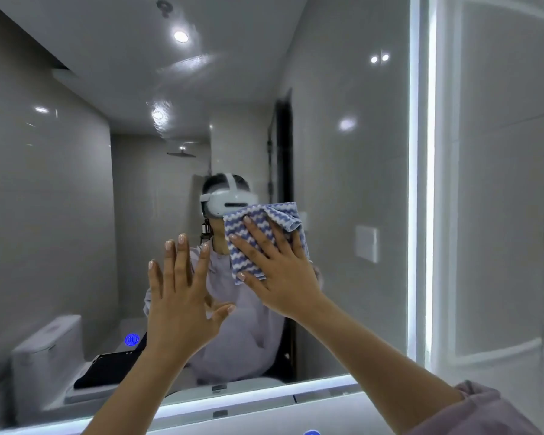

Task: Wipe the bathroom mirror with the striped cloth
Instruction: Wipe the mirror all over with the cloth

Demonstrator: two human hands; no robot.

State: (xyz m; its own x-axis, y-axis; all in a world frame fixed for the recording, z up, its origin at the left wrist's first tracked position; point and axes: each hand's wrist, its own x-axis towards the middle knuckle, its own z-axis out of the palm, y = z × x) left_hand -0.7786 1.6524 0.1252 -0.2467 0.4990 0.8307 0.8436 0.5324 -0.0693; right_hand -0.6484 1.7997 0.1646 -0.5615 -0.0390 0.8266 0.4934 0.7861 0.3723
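Observation:
The bathroom mirror (343,183) fills most of the view, with a lit strip along its right and bottom edges. A blue-and-white striped cloth (258,226) lies flat against the glass near the middle. My right hand (277,271) presses on the cloth with fingers spread and straight. My left hand (179,296) is raised just left of it, fingers straight and apart, palm toward the glass; contact with the mirror cannot be told.
The mirror reflects a person in a headset, a toilet (47,356) at lower left, a shower head and ceiling lights. A blue touch button (131,339) glows low on the glass. Grey tiled wall (500,183) stands right of the mirror.

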